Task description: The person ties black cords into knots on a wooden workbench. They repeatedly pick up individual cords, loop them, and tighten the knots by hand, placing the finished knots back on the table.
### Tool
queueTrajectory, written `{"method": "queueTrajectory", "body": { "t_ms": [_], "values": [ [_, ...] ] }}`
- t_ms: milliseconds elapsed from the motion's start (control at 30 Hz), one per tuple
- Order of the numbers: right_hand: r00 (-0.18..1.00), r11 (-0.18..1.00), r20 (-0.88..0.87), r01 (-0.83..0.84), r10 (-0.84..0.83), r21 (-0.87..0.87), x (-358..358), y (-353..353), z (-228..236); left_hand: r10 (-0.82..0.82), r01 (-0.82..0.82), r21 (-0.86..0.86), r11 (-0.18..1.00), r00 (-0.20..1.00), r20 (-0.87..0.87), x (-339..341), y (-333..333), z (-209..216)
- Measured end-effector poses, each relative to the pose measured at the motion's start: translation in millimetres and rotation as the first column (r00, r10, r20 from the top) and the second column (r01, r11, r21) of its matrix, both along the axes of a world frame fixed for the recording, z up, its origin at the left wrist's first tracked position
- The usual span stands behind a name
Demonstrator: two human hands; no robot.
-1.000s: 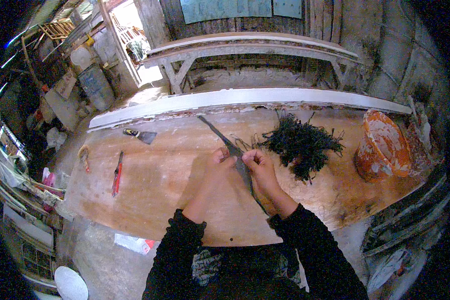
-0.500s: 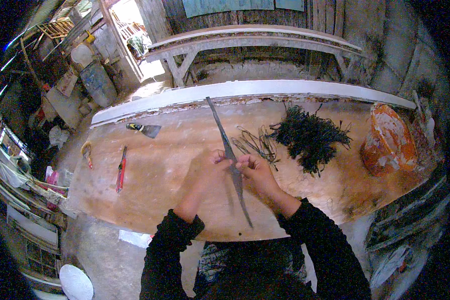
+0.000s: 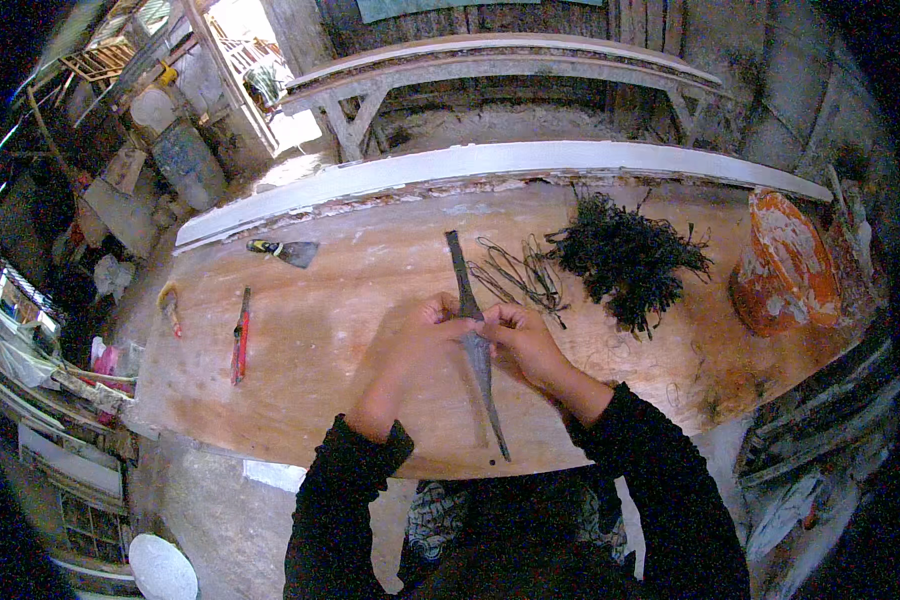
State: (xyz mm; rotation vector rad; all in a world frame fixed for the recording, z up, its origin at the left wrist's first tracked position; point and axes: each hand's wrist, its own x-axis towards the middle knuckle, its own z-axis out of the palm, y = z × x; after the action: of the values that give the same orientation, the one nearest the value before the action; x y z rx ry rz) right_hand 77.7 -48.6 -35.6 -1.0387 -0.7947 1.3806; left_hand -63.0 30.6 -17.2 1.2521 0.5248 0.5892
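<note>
- So on my feed both hands meet at the middle of a long thin dark strip (image 3: 475, 345), which lies on the wooden bench (image 3: 350, 330) running from near my body toward the far edge.
- Left hand (image 3: 425, 335) is curled on the strip from its left side, fingers pinching it.
- Right hand (image 3: 520, 340) is closed on the strip from its right side, touching the left one.
- Just right of the strip's far half there's a loose tangle of thin dark strands (image 3: 520, 275), then a bushy dark pile (image 3: 625, 255) further right.
- Way right of the strip: an orange bucket (image 3: 785, 265).
- Left of the strip: a red-handled tool (image 3: 240, 335) and a scraper (image 3: 285, 250).
</note>
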Motion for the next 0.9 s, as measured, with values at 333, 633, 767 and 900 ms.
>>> {"method": "queueTrajectory", "body": {
  "t_ms": [333,633,767,900],
  "values": [
    [0.994,0.994,-0.101,0.041,-0.031,0.099,-3.6,-0.1,1.7,-0.032,0.024,-0.067,0.997,0.993,-0.115,-4.5,-0.9,4.0],
    [0.998,0.985,0.005,0.061,-0.062,0.159,0.3,1.5,-2.7,0.002,-0.004,-0.160,0.987,1.000,-0.016,-2.6,-7.9,8.9],
    [0.996,0.987,0.068,0.049,-0.060,0.153,1.9,3.3,-6.0,-0.019,0.023,-0.142,0.990,0.999,0.028,-2.8,-4.4,4.3],
    [0.995,0.990,0.061,0.068,-0.076,0.128,1.6,3.9,-5.6,-0.013,0.015,-0.201,0.980,1.000,0.010,-1.3,-8.3,11.1]
  ]
}}
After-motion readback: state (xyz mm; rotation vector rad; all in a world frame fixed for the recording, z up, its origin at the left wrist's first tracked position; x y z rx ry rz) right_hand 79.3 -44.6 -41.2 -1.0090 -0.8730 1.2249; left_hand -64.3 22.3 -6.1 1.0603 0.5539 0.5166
